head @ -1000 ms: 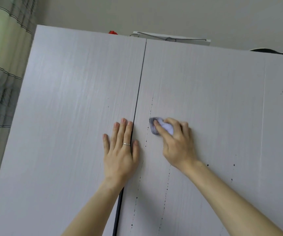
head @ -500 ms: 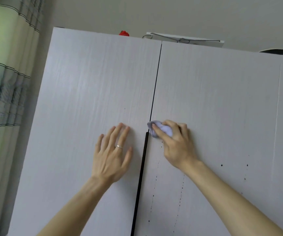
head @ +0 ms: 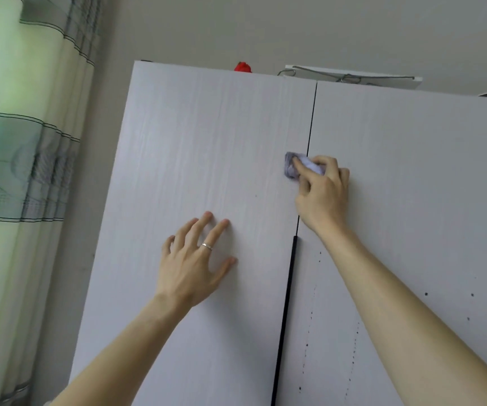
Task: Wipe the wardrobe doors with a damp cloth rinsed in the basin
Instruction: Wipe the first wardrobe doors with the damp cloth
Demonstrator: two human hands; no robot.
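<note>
Whitish wood-grain doors, lilac cloth, green striped curtain.

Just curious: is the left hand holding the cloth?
No, the right hand grips the cloth; the left hand rests on the door.

At my nine o'clock, daylight glows through a striped curtain; a beige wall fills twelve o'clock.
</note>
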